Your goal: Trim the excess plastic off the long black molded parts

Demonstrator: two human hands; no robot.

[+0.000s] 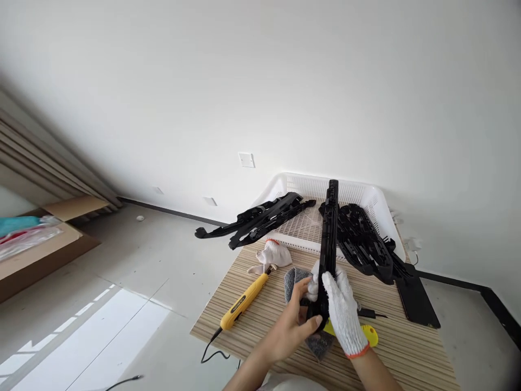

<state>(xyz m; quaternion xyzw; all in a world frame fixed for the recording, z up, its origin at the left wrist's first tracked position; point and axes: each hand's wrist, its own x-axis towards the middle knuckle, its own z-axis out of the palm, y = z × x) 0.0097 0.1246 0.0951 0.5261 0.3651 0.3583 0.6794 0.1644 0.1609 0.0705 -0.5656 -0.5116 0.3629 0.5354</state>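
Observation:
A long black plastic strip [328,239] with ribs and clips stands nearly upright above the table. Its lower end is between my hands. My bare left hand [290,325] curls its fingers and thumb round that end from the left. From the right, my right hand [342,310], in a white knitted glove with an orange cuff, is closed on the strip a little higher. Beneath the hands lies a dark grey cloth [293,278], partly hidden. A yellow handle [369,335] shows on both sides of the gloved wrist; the rest of that tool is covered.
A white plastic basket [266,234] at the wall holds black plastic strips [268,214] on the left and more [364,239] on the right, overhanging its rim. A yellow corded tool [244,301], a white glove [275,254] and a black flat object [417,298] lie on the table [399,342].

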